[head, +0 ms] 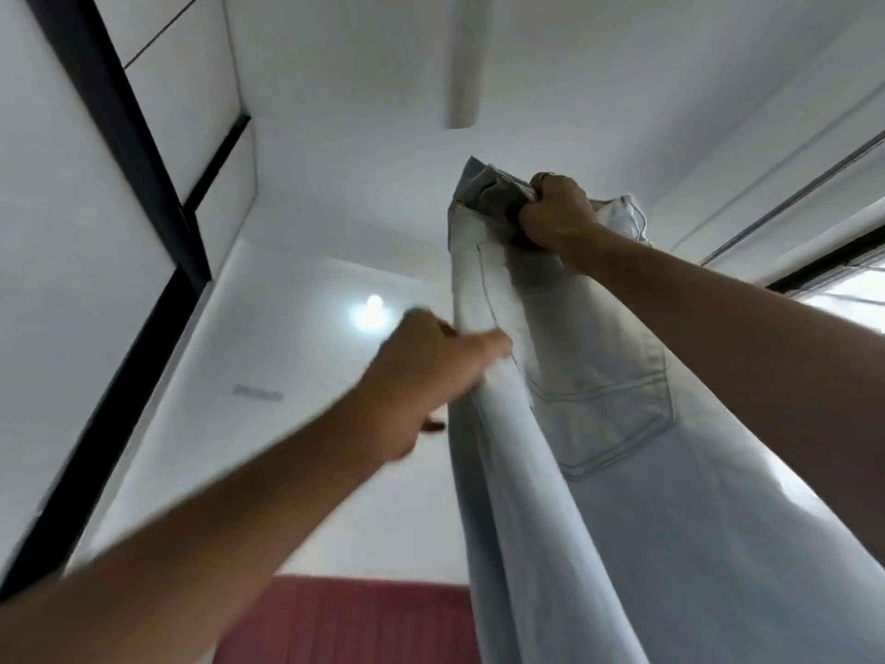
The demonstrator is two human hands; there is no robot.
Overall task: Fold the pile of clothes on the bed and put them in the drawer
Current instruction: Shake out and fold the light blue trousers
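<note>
A pair of pale, washed-out jeans (598, 424) hangs high in front of me, a back pocket facing me and the legs dropping out of the bottom of the view. My right hand (555, 215) grips the bunched waistband at the top. My left hand (431, 371), blurred by motion, is at the left edge of the jeans lower down; its fingers touch or pinch the seam, and the blur hides which. The camera looks up towards the ceiling, so the bed, the pile of clothes and the drawer are out of view.
A white wardrobe with black frames (143, 194) rises on the left. A ceiling lamp (373, 309) glows ahead. A curtain rail and a bright window (843, 280) are on the right. A dark red slatted panel (354, 620) shows at the bottom.
</note>
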